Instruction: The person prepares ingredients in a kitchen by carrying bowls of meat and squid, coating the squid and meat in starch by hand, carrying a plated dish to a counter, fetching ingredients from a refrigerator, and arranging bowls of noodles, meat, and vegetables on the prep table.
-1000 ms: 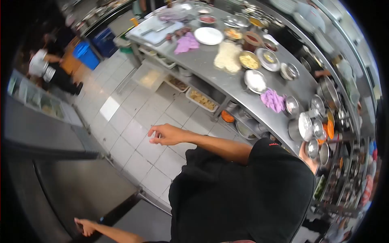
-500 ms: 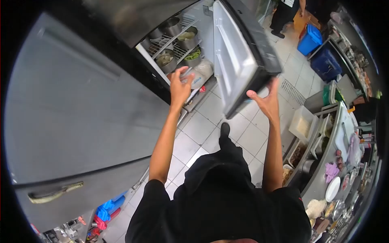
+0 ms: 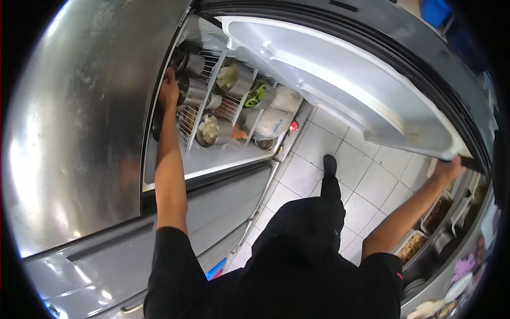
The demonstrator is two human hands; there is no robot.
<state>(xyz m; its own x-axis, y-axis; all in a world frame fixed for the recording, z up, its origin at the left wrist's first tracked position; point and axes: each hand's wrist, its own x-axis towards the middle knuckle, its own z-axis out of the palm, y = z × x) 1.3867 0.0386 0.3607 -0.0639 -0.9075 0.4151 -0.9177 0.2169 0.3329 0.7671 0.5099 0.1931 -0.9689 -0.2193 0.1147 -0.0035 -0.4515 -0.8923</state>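
Observation:
An open fridge door (image 3: 345, 80) stands to the right of wire shelves (image 3: 204, 106). My right hand (image 3: 449, 171) grips the door's lower outer edge. Inside the fridge, my left hand (image 3: 169, 90) reaches to the upper left, beside a metal pot (image 3: 194, 91); its fingertips are mostly hidden, and I cannot make out what they touch. Nearby are a pot of pale pieces (image 3: 208, 130), a pot of pale slices (image 3: 228, 78) and one of green vegetables (image 3: 256, 93). Filled plastic bags (image 3: 270, 123) lie on the right of the shelves.
A large steel door (image 3: 90, 122) fills the left side. White floor tiles (image 3: 340, 149) lie below the open door. At the lower right, food trays (image 3: 411, 248) sit under a steel counter, with a purple cloth (image 3: 464, 267) on top.
The fridge door has swung wider to the right with my right hand on it. My left hand has moved up and left, deeper among the pots. The view has moved closer to the fridge.

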